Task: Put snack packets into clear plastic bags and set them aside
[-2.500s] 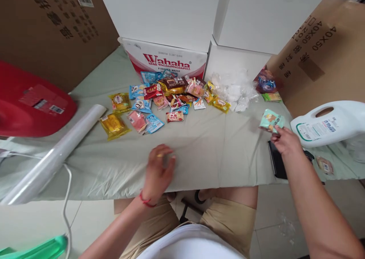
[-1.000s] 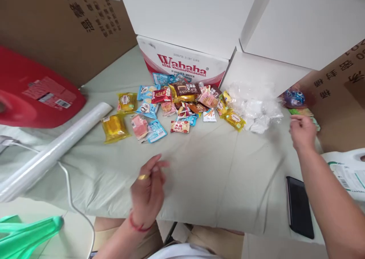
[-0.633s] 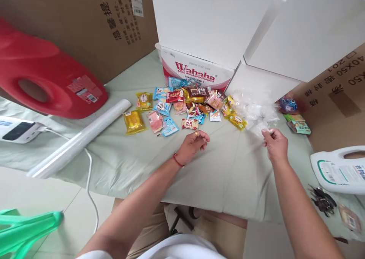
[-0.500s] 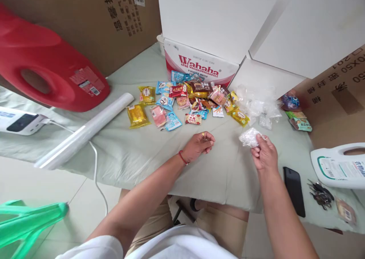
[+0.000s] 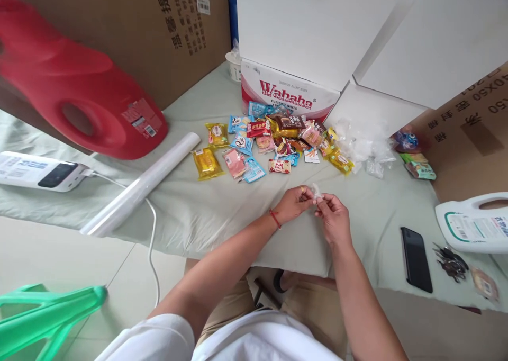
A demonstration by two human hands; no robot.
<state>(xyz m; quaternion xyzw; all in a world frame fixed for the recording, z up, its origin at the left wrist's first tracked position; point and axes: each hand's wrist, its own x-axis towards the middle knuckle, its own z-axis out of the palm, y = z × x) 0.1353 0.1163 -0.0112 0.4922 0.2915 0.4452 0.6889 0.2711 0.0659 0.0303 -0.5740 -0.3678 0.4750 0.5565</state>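
Observation:
My left hand [image 5: 296, 202] and my right hand [image 5: 334, 218] meet above the cloth in front of the snacks. Between their fingertips is a small crumpled clear plastic bag [image 5: 316, 190], pinched from both sides and partly hidden by the fingers. Beyond them lies a heap of wrapped snacks, among them a red-and-cream packet [image 5: 280, 165], a yellow packet [image 5: 208, 163] and a pink packet [image 5: 235, 163]. To the right of the heap sits a loose pile of clear plastic bags [image 5: 363, 144].
At left are a red jug [image 5: 91, 101], a roll of clear film [image 5: 143, 183] and a white power bank [image 5: 43, 171] with a cable. A Wahaha carton [image 5: 286, 88] stands behind. At right are a phone [image 5: 416, 259], keys [image 5: 451, 263] and a white bottle [image 5: 472, 226].
My right hand has moved left with the plastic bag to meet my left hand, which now grips it too. The bag is more bunched up. The view has shifted slightly.

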